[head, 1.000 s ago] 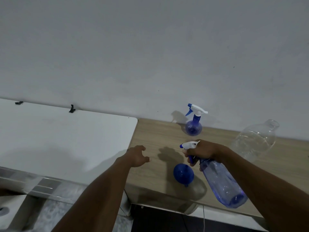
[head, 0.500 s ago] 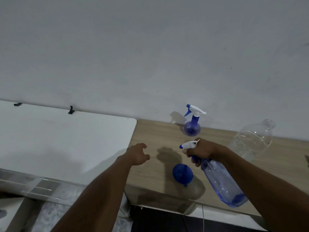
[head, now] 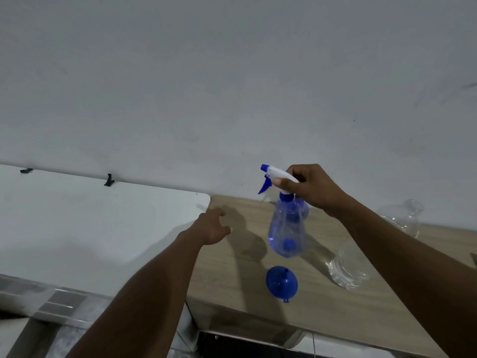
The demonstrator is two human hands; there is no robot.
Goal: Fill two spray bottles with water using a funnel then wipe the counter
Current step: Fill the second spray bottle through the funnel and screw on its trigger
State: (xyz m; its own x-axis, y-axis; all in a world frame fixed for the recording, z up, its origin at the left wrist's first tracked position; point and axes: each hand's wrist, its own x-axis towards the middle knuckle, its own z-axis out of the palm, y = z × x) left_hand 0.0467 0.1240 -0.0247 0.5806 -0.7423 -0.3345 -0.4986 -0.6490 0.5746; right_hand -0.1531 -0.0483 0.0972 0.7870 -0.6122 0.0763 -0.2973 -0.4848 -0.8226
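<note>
My right hand grips the white trigger head of a clear blue spray bottle, which hangs upright above the wooden counter. Behind it, against the wall, a second blue spray bottle is mostly hidden. A blue funnel lies wide end down on the counter, in front of the held bottle. My left hand hovers with loosely spread fingers over the counter's left end, holding nothing.
A large clear plastic bottle lies on its side at the right of the counter, partly behind my right forearm. A white table adjoins the counter on the left. The grey wall rises directly behind both.
My right hand has lifted the spray bottle from lying tilted on the counter to hanging upright, and moved it back toward the wall. My left hand barely moved.
</note>
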